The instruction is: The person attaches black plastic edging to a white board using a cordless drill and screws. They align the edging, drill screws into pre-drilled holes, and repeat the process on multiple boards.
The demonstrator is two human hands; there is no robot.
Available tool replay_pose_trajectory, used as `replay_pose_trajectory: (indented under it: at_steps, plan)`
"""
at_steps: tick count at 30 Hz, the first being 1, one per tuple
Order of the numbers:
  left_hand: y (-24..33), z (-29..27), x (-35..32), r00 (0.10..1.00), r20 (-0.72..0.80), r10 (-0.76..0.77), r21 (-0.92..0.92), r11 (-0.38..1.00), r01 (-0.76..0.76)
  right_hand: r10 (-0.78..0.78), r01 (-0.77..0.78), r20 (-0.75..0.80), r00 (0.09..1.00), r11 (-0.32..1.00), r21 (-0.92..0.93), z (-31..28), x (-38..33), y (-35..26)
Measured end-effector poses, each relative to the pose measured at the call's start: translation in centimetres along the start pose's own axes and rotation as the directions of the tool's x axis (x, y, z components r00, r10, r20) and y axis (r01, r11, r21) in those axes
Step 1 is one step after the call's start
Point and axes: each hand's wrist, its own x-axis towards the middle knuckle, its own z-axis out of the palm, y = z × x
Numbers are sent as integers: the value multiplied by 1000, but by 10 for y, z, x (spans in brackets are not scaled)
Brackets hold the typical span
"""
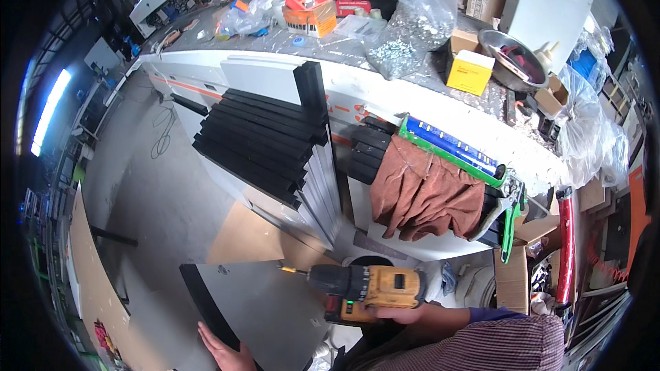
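My right hand grips a yellow and black cordless drill. Its bit points left, just over the top edge of a grey panel with a black edge strip. My left hand rests flat on the lower left part of that panel, fingers together, near the black strip. The panel lies tilted low in front of me. My right sleeve is of dark checked cloth.
A stack of black-edged white panels leans against the workbench. A brown rag and a green caulking gun hang at the bench edge. Bags of screws, boxes and a metal bowl crowd the bench top. Cardboard lies on the floor.
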Motion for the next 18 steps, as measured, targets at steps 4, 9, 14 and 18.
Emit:
replay_pose_trajectory:
  at_steps: [4, 9, 14, 18]
  plan:
    - [14, 11, -13, 952, 131, 277, 397, 865, -306, 88, -91, -83, 993, 995, -35, -9, -34, -29]
    - [39, 39, -31, 910, 329, 252, 272, 898, -347, 182, -186, -255, 950, 983, 6, -12, -61, -61]
    - [89, 28, -29, 822, 461, 334, 69, 910, -408, 229, -263, -395, 890, 964, -35, -20, -81, -72]
    - [133, 25, 8, 803, 441, 401, 41, 885, -464, 161, -208, -409, 898, 975, -72, -26, -97, -68]
